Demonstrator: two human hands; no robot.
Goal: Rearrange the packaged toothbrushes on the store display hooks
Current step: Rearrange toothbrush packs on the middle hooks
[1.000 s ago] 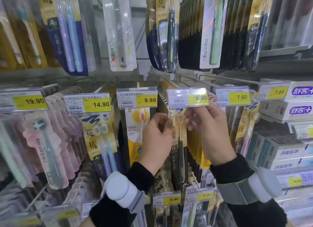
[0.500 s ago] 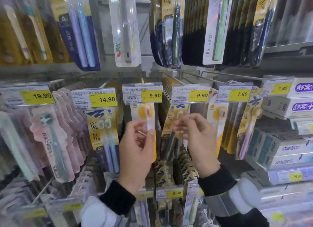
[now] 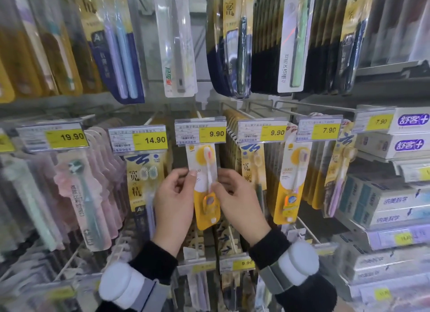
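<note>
A white-and-yellow packaged toothbrush hangs on the hook under the middle 9.90 price tag. My left hand pinches the pack's left edge with thumb and fingers. My right hand pinches its right edge at the same height. To the right, a gold pack marked with dark characters hangs under the second 9.90 tag, and another white-and-yellow pack hangs beside it under the 7.90 tag.
Pink packs hang at the left under 19.90, a gold twin pack under 14.90. Dark and clear packs hang on the row above. Boxed toothpaste is stacked on shelves at the right. Wire hooks jut out below.
Both hands have moved left from the gold pack under the second 9.90 tag to the white-and-yellow pack under the middle 9.90 tag and now pinch its edges.
</note>
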